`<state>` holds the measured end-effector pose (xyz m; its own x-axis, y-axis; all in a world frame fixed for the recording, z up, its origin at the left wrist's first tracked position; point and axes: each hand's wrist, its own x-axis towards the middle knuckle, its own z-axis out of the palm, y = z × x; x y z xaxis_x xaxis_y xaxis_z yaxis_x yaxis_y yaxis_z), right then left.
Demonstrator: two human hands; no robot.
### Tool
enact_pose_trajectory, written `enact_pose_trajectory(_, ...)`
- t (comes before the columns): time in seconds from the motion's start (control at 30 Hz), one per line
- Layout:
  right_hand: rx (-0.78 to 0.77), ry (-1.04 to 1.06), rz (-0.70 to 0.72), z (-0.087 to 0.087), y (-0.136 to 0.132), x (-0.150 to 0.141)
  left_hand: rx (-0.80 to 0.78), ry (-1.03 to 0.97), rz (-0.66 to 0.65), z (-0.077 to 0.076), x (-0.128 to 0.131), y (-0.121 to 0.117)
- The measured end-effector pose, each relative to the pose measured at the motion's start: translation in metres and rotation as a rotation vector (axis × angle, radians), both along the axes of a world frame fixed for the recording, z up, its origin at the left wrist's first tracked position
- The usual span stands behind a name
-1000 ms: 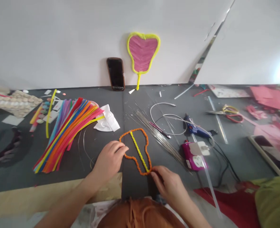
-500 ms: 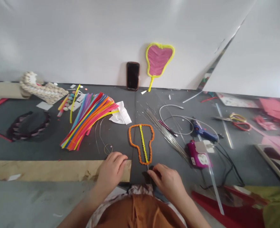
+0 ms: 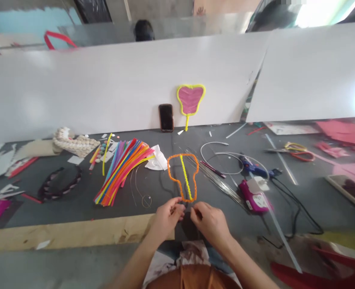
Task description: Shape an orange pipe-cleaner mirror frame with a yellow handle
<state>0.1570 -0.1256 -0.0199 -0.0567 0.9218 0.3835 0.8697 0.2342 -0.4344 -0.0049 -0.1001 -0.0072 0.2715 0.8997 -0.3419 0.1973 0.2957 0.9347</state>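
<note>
An orange pipe-cleaner frame (image 3: 173, 173) with a yellow twisted stem (image 3: 185, 180) down its middle stands lifted above the dark mat (image 3: 84, 200). My left hand (image 3: 166, 218) and my right hand (image 3: 211, 222) meet just below its bottom end, fingers pinched together at the stem's lower tip. What exactly each set of fingers grips is too small to make out. A bundle of coloured pipe cleaners (image 3: 121, 169) lies to the left of the frame.
Thin wires (image 3: 219, 181), a blue glue gun (image 3: 257, 169) and a magenta box (image 3: 253, 196) lie to the right. A phone (image 3: 165, 117) and a pink-and-yellow fan shape (image 3: 190, 100) lean on the white board. Scissors (image 3: 294, 150) lie far right, a dark braided ring (image 3: 58, 184) to the left.
The camera tilted up and drew back. My left hand moved right, off the frame's side, and joined my right hand at the frame's bottom end; the frame now stands lifted.
</note>
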Motion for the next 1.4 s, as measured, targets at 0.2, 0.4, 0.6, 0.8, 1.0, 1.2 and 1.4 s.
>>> enact_pose_trajectory(0.2,0.1,0.131,0.154,0.017,0.028,-0.023,-0.102,-0.515,0.202,0.013,0.013,0.025)
enact_pose_trajectory(0.4,-0.151,0.452,0.348,0.03,0.065,-0.014,-0.031,-0.358,0.327,0.025,-0.008,0.063)
enact_pose_trajectory(0.6,-0.446,1.392,0.217,0.022,0.114,-0.004,-0.054,-0.382,0.236,0.026,-0.005,0.085)
enact_pose_trajectory(0.8,-0.615,1.854,0.206,0.015,0.122,0.001,-0.137,-0.377,0.179,0.008,0.01,0.082)
enact_pose_trajectory(1.0,-0.662,1.886,0.288,0.012,0.122,0.003,-0.156,-0.342,0.193,0.002,0.014,0.081)
enact_pose_trajectory(1.2,-0.676,1.874,0.312,0.009,0.122,0.001,-0.185,-0.363,0.278,0.0,0.015,0.081)
enact_pose_trajectory(1.4,-0.692,1.875,0.346,0.007,0.123,0.003,-0.178,-0.377,0.243,-0.001,0.017,0.077)
